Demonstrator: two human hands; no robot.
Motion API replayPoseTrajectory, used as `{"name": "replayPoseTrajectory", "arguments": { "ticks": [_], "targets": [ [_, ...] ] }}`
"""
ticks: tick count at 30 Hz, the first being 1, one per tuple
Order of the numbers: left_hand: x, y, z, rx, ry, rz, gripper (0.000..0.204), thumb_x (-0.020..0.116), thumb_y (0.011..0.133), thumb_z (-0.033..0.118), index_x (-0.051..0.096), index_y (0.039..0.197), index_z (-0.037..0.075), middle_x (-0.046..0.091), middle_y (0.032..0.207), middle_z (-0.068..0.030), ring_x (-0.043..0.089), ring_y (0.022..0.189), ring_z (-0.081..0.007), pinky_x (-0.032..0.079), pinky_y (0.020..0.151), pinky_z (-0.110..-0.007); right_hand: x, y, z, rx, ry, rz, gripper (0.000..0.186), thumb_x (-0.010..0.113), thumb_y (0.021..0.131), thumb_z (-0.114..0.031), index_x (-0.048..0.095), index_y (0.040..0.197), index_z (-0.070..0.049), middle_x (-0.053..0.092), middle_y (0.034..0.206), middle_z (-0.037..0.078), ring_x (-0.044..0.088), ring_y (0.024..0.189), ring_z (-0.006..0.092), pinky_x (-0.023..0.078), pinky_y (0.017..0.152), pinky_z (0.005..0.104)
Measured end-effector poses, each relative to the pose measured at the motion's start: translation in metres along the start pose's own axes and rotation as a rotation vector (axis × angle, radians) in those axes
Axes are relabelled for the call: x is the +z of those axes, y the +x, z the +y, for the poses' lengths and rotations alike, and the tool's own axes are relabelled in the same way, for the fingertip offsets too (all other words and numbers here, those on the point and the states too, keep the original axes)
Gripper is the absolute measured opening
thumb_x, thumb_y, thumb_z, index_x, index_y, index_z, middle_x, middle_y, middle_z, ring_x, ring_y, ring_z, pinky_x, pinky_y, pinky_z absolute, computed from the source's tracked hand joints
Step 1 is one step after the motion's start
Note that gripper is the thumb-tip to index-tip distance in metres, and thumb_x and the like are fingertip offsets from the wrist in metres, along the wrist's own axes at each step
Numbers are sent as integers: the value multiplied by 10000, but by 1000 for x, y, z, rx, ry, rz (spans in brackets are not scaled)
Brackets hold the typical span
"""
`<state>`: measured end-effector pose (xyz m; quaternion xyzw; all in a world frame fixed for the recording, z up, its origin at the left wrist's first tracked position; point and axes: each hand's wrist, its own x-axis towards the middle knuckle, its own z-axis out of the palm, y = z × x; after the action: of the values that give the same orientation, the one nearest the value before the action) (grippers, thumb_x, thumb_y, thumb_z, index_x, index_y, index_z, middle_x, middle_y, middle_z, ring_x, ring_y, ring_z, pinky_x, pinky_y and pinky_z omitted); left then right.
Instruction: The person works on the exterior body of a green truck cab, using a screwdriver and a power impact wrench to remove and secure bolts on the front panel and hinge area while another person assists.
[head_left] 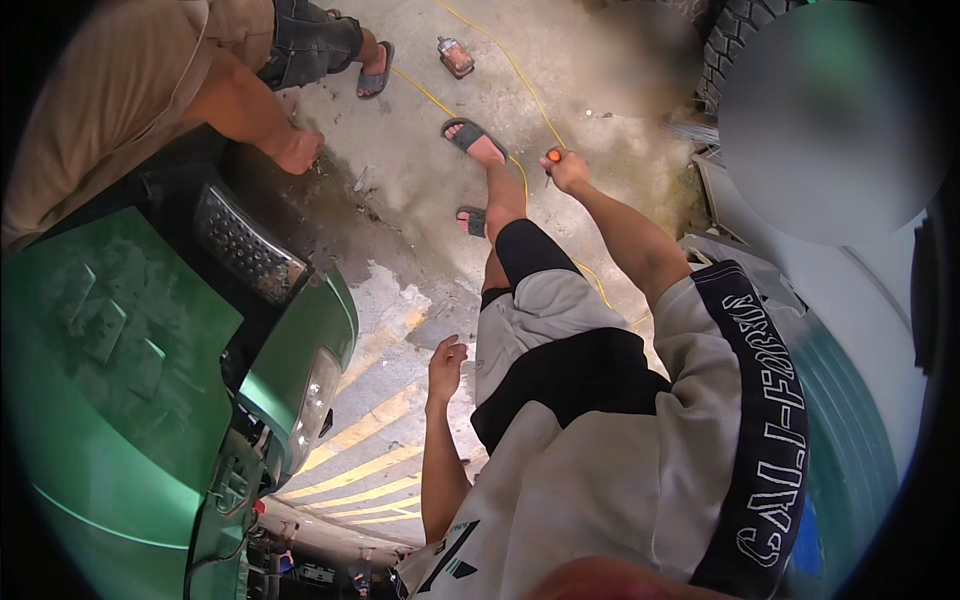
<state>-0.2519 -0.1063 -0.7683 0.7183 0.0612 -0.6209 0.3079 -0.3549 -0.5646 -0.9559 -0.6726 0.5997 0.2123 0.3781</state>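
Out over the stained concrete floor [420, 170], ahead of the person's sandalled feet, the right hand [566, 172] is closed around a small tool with an orange handle [553, 155]. Only the orange end shows above the fist, pointing up and away from the person; a thin dark shaft seems to run down from the fist toward the floor, so the long axis is roughly upright, though it is too small to be sure. A yellow cord [500, 60] trails across the floor just beside that hand. The left hand [446, 362] hangs beside the thigh, fingers loosely curled and holding nothing, well apart from the right. To its left stands a green vehicle [120, 400] with its grille [245, 250] and headlight [315, 395]. A second person's hand [298, 152] rests in a fist near the vehicle's front. A small bottle [455, 55] lies farther off on the floor, and a tyre [735, 40] sits at the upper right.
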Motion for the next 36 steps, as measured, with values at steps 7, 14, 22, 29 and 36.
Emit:
{"name": "replayPoseTrajectory", "arguments": {
  "ticks": [7,14,22,29,36],
  "targets": [
    [4,58,-29,-182,-49,254,480,653,1003,278,518,1392,31,688,1091,-144,657,978,-189,527,813,-331,41,97,58,168,-616,112,418,637,967,-324,571,1327,-121,429,1466,158,468,1359,366,459,1032,535],
    [99,90,39,-63,196,71,483,632,1016,264,522,1414,13,616,1349,-181,582,1275,-252,446,1071,-356,92,216,-74,-22,-268,58,772,728,870,-488,451,1466,-84,423,1489,217,406,1412,389,407,1123,530],
    [79,137,44,-200,-448,64,357,617,1036,217,567,1319,4,665,1168,-72,623,1083,-130,497,927,-287,102,420,-203,-275,-196,111,1033,750,738,-659,443,1501,-35,608,1378,264,589,1297,387,458,1089,472],
    [45,171,28,-66,-183,386,347,650,1003,262,613,1231,4,703,1008,-131,682,918,-201,531,848,-331,122,348,-182,-384,-274,148,848,785,712,-468,512,1415,-81,699,1223,240,677,1141,413,525,964,487],
    [27,153,127,437,-30,566,433,613,1023,325,586,1318,10,653,1228,-196,657,1089,-292,524,898,-376,66,12,-164,-627,102,-183,627,816,702,-248,607,1237,3,730,1028,197,722,924,339,553,831,413]
  ]
}}
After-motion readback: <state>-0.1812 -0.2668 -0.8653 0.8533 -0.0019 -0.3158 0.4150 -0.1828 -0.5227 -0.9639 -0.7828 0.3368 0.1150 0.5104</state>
